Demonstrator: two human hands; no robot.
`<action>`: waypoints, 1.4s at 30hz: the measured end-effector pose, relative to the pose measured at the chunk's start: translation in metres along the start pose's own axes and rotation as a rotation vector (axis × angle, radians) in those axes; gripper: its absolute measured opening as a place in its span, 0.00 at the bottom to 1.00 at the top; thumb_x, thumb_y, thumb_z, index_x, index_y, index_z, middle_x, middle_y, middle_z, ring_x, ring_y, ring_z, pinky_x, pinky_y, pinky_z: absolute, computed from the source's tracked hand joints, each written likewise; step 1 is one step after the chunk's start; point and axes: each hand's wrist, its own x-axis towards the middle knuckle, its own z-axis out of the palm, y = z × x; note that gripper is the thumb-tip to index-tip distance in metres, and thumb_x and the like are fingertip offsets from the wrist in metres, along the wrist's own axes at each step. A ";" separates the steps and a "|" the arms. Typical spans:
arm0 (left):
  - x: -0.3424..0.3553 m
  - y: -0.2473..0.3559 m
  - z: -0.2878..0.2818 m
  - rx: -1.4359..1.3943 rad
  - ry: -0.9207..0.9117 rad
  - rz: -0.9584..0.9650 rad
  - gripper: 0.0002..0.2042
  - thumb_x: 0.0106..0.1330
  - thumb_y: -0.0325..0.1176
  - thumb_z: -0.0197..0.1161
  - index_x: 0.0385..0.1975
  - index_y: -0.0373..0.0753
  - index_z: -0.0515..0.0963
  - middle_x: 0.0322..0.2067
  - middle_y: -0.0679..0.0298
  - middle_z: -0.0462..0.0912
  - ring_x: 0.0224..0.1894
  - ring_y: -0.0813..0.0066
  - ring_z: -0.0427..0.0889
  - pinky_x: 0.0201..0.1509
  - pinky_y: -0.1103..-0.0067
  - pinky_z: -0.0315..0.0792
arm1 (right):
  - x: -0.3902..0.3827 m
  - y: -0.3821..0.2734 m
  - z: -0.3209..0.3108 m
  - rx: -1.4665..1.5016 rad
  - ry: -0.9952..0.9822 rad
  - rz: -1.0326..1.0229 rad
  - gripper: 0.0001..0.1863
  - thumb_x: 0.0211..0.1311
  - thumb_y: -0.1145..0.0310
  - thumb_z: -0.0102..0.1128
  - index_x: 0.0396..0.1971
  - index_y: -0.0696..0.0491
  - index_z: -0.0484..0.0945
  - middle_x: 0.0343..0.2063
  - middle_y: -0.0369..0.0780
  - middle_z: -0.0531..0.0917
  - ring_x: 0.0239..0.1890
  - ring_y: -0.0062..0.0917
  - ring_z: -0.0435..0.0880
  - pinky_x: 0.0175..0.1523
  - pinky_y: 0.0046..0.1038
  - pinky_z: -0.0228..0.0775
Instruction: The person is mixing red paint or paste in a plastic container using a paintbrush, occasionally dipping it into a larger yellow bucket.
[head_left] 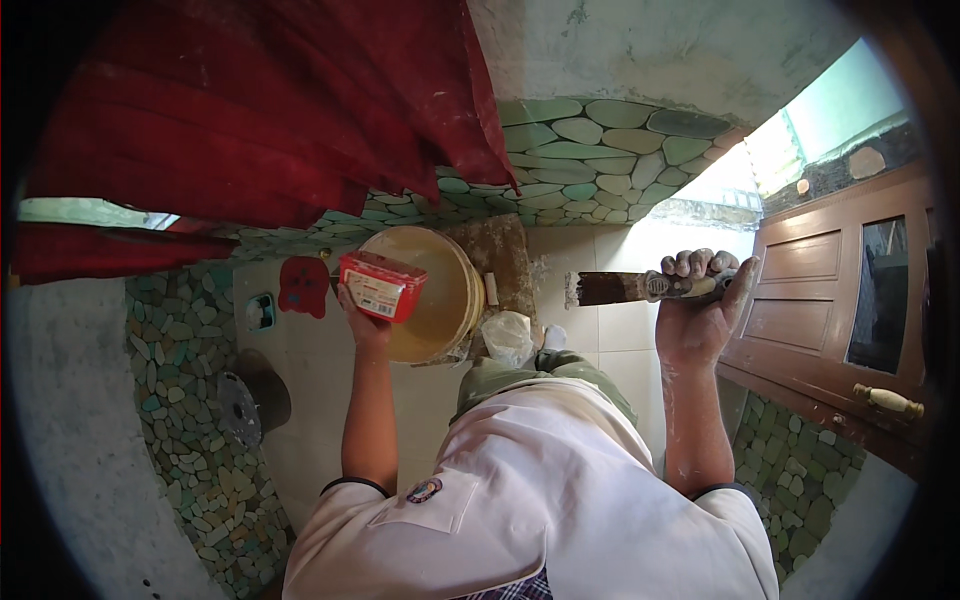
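Note:
My left hand [365,322] grips a small red plastic tub [385,287] with a pale label, from its lower left side. The tub is held over the left part of a large round tan bucket [440,300] and hides some of its inside. On the right, raised away from my body, my right hand [702,300] is closed around the handle of a putty knife [610,288]. Its flat dark brown blade points left, with whitish residue along the end. Pale dust coats the fingers and forearm of that hand.
Beside the bucket lie a stained board [505,250] and a clear plastic bag [508,338]. A red plastic piece [303,286] and a dark bucket [262,395] are on the tiled floor at left. Red cloth [300,110] hangs ahead; a brown wooden door [800,290] stands right.

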 end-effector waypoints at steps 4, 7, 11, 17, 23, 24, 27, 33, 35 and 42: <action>-0.028 0.009 0.019 -0.213 -0.124 -0.014 0.31 0.66 0.60 0.45 0.64 0.48 0.59 0.63 0.62 0.64 0.61 0.57 0.66 0.62 0.56 0.63 | 0.004 0.006 -0.005 -0.090 0.047 -0.004 0.22 0.71 0.48 0.38 0.28 0.51 0.68 0.24 0.39 0.72 0.32 0.29 0.69 0.43 0.32 0.63; -0.039 0.013 0.021 -0.256 -0.300 0.115 0.33 0.64 0.59 0.48 0.65 0.46 0.57 0.63 0.57 0.63 0.61 0.53 0.65 0.63 0.53 0.61 | 0.005 0.005 -0.008 -0.051 0.097 0.053 0.23 0.71 0.47 0.37 0.26 0.51 0.70 0.26 0.40 0.73 0.32 0.27 0.70 0.41 0.29 0.65; -0.057 0.017 0.031 -0.424 -0.485 0.043 0.34 0.64 0.58 0.50 0.65 0.44 0.57 0.62 0.53 0.62 0.61 0.51 0.66 0.63 0.53 0.62 | 0.008 0.000 -0.024 -0.070 0.006 0.093 0.22 0.70 0.49 0.40 0.26 0.52 0.71 0.28 0.40 0.74 0.33 0.26 0.73 0.40 0.26 0.67; -0.097 0.021 0.086 -0.533 -0.707 -0.035 0.36 0.63 0.57 0.52 0.65 0.40 0.55 0.62 0.48 0.62 0.60 0.48 0.66 0.63 0.54 0.62 | 0.007 -0.001 -0.031 -0.092 -0.086 0.031 0.17 0.71 0.55 0.40 0.41 0.52 0.72 0.32 0.40 0.75 0.38 0.28 0.75 0.45 0.27 0.71; -0.116 0.020 0.100 -0.604 -0.645 -0.110 0.36 0.64 0.54 0.53 0.65 0.37 0.53 0.61 0.46 0.61 0.59 0.48 0.67 0.63 0.55 0.63 | 0.007 -0.001 -0.042 -0.239 0.056 -0.129 0.16 0.70 0.59 0.43 0.55 0.42 0.65 0.39 0.40 0.73 0.41 0.27 0.75 0.46 0.29 0.71; -0.120 0.018 0.110 -0.607 -0.669 -0.108 0.36 0.64 0.53 0.53 0.65 0.37 0.53 0.61 0.46 0.61 0.59 0.49 0.67 0.63 0.55 0.63 | 0.008 -0.003 -0.043 -0.244 0.055 -0.134 0.16 0.70 0.59 0.43 0.55 0.42 0.65 0.39 0.40 0.73 0.41 0.27 0.75 0.46 0.29 0.71; -0.124 -0.006 0.119 -1.256 -0.632 -0.134 0.35 0.64 0.52 0.54 0.65 0.38 0.53 0.62 0.46 0.61 0.60 0.50 0.67 0.63 0.55 0.63 | 0.008 -0.006 -0.045 -0.225 0.045 -0.053 0.15 0.70 0.58 0.43 0.54 0.43 0.66 0.40 0.39 0.73 0.42 0.27 0.74 0.46 0.30 0.71; -0.121 0.013 0.119 -0.670 -0.808 -0.210 0.35 0.64 0.54 0.53 0.65 0.39 0.54 0.62 0.47 0.61 0.60 0.50 0.67 0.63 0.55 0.64 | 0.010 -0.014 -0.032 -0.137 0.253 0.115 0.16 0.68 0.55 0.48 0.46 0.52 0.71 0.36 0.37 0.75 0.40 0.24 0.74 0.45 0.29 0.71; -0.120 0.009 0.111 -0.670 -0.771 -0.168 0.35 0.64 0.54 0.53 0.65 0.39 0.55 0.62 0.47 0.61 0.60 0.50 0.67 0.63 0.54 0.63 | 0.008 -0.012 -0.028 -0.167 0.214 0.132 0.17 0.67 0.55 0.49 0.44 0.53 0.72 0.36 0.37 0.75 0.40 0.24 0.75 0.43 0.28 0.71; -0.130 0.008 0.118 -0.609 -0.767 -0.242 0.36 0.64 0.54 0.54 0.66 0.39 0.52 0.63 0.48 0.60 0.60 0.48 0.68 0.62 0.53 0.64 | 0.004 0.012 -0.042 -0.238 0.087 0.390 0.16 0.63 0.65 0.57 0.47 0.56 0.71 0.40 0.44 0.79 0.35 0.26 0.81 0.43 0.27 0.77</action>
